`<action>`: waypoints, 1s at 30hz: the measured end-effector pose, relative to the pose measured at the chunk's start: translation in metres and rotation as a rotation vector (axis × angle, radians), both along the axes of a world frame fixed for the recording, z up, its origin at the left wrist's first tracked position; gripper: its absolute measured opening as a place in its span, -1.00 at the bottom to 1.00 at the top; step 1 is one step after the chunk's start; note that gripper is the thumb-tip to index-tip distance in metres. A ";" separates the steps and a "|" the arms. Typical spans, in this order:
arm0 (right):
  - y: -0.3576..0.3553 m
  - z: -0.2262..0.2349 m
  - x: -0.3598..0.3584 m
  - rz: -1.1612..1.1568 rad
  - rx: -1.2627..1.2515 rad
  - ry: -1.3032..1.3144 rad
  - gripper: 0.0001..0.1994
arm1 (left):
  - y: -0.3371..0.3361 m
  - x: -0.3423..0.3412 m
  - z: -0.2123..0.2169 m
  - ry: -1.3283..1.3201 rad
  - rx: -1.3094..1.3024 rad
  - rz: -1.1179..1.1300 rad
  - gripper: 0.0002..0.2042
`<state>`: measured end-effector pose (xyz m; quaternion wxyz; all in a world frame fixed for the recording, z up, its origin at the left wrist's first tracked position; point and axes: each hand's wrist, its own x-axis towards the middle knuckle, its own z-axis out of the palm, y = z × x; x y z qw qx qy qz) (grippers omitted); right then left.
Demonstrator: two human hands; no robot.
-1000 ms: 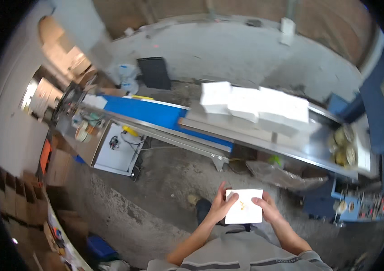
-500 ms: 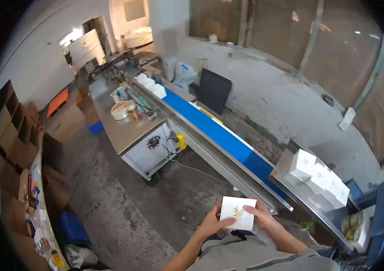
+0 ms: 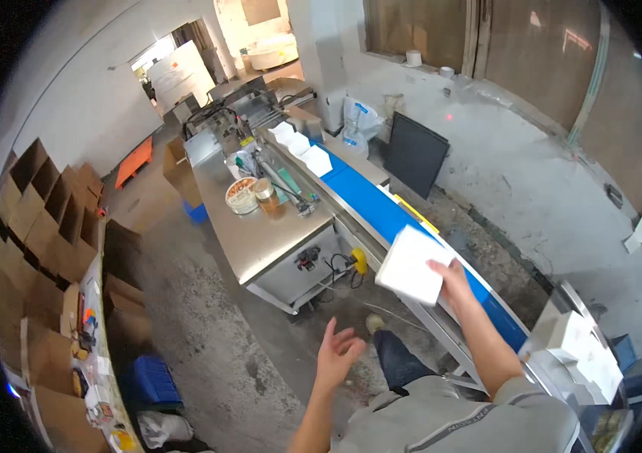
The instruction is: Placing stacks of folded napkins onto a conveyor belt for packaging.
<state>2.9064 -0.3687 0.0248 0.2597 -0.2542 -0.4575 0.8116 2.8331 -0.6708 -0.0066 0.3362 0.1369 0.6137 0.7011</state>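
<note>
A square white box (image 3: 413, 264) is gripped at its right edge by my right hand (image 3: 453, 281), with the thumb on top. It is held tilted in front of the blue conveyor belt (image 3: 370, 202), covering part of the belt and its near rail; whether it touches them I cannot tell. My left hand (image 3: 337, 352) holds nothing, its fingers apart, over the floor left of the conveyor. Several white boxes (image 3: 313, 160) sit at the belt's far end. More white boxes (image 3: 585, 355) are piled at the right, beside the near end of the belt.
A metal-topped table (image 3: 260, 253) stands left of the belt, bearing a round tub (image 3: 242, 196), a jar (image 3: 266, 198) and tools. A black panel (image 3: 416, 155) leans at the wall. Cardboard boxes (image 3: 41, 204) line the left; a blue bin (image 3: 157, 379) is on the floor.
My left hand has let go of the white box and moved away empty. My right hand has carried it forward toward the belt. The view has shifted, and a leg now shows stepping forward.
</note>
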 end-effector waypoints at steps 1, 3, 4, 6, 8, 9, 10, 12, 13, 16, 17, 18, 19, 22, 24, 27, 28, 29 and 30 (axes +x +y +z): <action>0.033 -0.016 -0.038 -0.030 -0.010 0.065 -0.42 | 0.003 -0.015 -0.011 -0.006 -0.086 0.014 -0.19; 0.078 -0.025 -0.122 -0.104 -0.036 0.086 -0.38 | -0.004 -0.036 -0.065 0.043 -0.258 0.112 -0.20; 0.103 -0.038 -0.162 -0.143 -0.059 0.144 -0.38 | -0.006 -0.043 -0.080 -0.002 -0.400 0.088 -0.23; 0.145 -0.065 -0.242 -0.164 -0.173 0.129 -0.40 | -0.017 -0.050 -0.112 -0.073 -0.620 0.101 -0.25; 0.169 -0.087 -0.318 -0.159 -0.229 0.090 -0.38 | -0.038 -0.047 -0.140 -0.175 -0.771 0.172 -0.26; 0.179 -0.098 -0.351 -0.160 -0.246 0.075 -0.36 | -0.045 -0.048 -0.145 -0.250 -0.838 0.197 -0.26; 0.190 -0.112 -0.382 -0.167 -0.286 0.073 -0.35 | -0.050 -0.049 -0.149 -0.261 -0.859 0.204 -0.26; 0.196 -0.128 -0.434 -0.147 -0.327 0.106 -0.34 | -0.060 -0.051 -0.147 -0.458 -0.933 0.364 -0.27; 0.202 -0.136 -0.456 -0.158 -0.377 0.138 -0.36 | -0.055 -0.055 -0.142 -0.478 -0.952 0.370 -0.27; 0.204 -0.152 -0.498 -0.153 -0.445 0.198 -0.37 | -0.048 -0.067 -0.128 -0.687 -0.927 0.569 -0.30; 0.204 -0.165 -0.511 -0.171 -0.457 0.192 -0.36 | -0.053 -0.066 -0.131 -0.693 -0.928 0.530 -0.32; 0.204 -0.179 -0.521 -0.167 -0.466 0.182 -0.36 | -0.052 -0.068 -0.131 -0.696 -0.927 0.489 -0.34; 0.203 -0.198 -0.527 -0.264 -0.439 0.064 -0.34 | -0.047 -0.073 -0.132 -0.706 -0.935 0.489 -0.34; 0.207 -0.260 -0.537 -0.430 -0.399 -0.183 -0.25 | -0.027 -0.091 -0.144 -0.704 -0.873 0.443 -0.39; 0.200 -0.267 -0.540 -0.394 -0.287 -0.281 -0.20 | -0.020 -0.102 -0.148 -0.703 -0.914 0.436 -0.41; 0.196 -0.259 -0.545 -0.342 -0.388 -0.229 -0.14 | -0.001 -0.128 -0.139 -0.635 -0.923 0.408 -0.39; 0.195 -0.257 -0.546 -0.336 -0.390 -0.220 -0.11 | -0.002 -0.128 -0.141 -0.634 -0.923 0.409 -0.39; 0.197 -0.257 -0.548 -0.340 -0.388 -0.217 -0.11 | -0.004 -0.131 -0.144 -0.624 -0.923 0.411 -0.39; 0.199 -0.262 -0.549 -0.331 -0.368 -0.223 -0.09 | -0.003 -0.134 -0.146 -0.614 -0.921 0.411 -0.40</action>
